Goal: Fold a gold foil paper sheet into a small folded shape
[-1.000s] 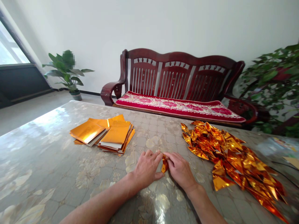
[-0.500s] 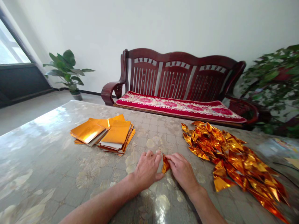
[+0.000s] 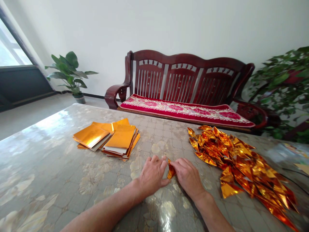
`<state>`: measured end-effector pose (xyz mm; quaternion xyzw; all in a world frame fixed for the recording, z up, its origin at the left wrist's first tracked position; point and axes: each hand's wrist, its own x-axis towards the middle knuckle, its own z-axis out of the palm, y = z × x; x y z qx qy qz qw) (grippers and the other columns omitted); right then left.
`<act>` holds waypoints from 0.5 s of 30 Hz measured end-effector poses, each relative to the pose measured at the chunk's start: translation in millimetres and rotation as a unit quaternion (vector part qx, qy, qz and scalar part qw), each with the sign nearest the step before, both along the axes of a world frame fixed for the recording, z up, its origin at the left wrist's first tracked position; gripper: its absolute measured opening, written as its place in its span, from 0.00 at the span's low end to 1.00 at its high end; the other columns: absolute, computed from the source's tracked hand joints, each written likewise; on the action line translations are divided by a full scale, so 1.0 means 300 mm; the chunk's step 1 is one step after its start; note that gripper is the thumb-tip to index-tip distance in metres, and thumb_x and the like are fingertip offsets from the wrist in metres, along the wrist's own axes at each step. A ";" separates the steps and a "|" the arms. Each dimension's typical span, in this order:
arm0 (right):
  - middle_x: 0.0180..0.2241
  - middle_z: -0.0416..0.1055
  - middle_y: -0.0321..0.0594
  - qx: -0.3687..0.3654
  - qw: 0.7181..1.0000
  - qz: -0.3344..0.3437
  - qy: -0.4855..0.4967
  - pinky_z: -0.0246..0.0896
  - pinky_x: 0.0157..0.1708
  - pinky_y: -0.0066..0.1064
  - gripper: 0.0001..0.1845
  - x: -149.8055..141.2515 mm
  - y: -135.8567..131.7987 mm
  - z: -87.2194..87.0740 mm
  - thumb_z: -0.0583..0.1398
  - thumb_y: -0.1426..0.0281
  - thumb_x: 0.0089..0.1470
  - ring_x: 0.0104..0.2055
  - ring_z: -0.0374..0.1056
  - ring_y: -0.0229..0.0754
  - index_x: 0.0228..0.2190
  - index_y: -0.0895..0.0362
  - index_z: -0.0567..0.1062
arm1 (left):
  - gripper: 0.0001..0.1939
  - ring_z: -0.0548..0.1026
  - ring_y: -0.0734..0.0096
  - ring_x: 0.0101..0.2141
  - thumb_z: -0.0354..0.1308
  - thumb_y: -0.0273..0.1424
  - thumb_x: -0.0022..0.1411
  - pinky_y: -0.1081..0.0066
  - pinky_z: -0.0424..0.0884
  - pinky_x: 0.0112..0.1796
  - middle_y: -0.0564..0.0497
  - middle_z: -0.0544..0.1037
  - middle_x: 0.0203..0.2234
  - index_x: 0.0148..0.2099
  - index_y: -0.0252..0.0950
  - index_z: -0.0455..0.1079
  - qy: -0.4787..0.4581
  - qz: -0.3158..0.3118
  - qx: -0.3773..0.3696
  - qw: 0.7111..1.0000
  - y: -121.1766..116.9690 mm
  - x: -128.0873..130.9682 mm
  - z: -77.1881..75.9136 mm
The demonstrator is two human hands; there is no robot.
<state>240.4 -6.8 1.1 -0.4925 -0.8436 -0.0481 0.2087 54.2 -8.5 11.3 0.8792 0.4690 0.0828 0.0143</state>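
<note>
Ok, R hand [image 3: 188,178] pinches shiny, folded foil [image 3: 171,171].

From where I stand, a dark red wooden bench [image 3: 183,77], slatted along its back, sits before a plain white wall [image 3: 178,25]. Across its seat lies a red runner [image 3: 185,110] with pink flowers on white. Left of the bench, a leafy plant [image 3: 67,72] rises from a small pot [image 3: 79,98] on the grey floor [image 3: 21,119]; farther left, a window [image 3: 12,45] glows pale above a dark panel [image 3: 24,84]. Right of the bench spreads dense green foliage [image 3: 282,83]. In front of it, glare whitens the far-left part of the floral-patterned table [image 3: 79,174].
</note>
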 end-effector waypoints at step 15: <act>0.30 0.69 0.37 0.002 1.000 0.001 -0.029 0.52 0.37 0.30 0.10 -0.006 -0.004 -0.009 0.58 0.78 0.60 0.35 0.62 0.40 0.32 0.54 0.76 | 0.32 0.69 0.54 0.45 0.59 0.47 0.58 0.57 0.68 0.43 0.43 0.74 0.51 0.58 0.34 0.61 0.004 0.005 -0.006 1.000 0.002 0.004 0.005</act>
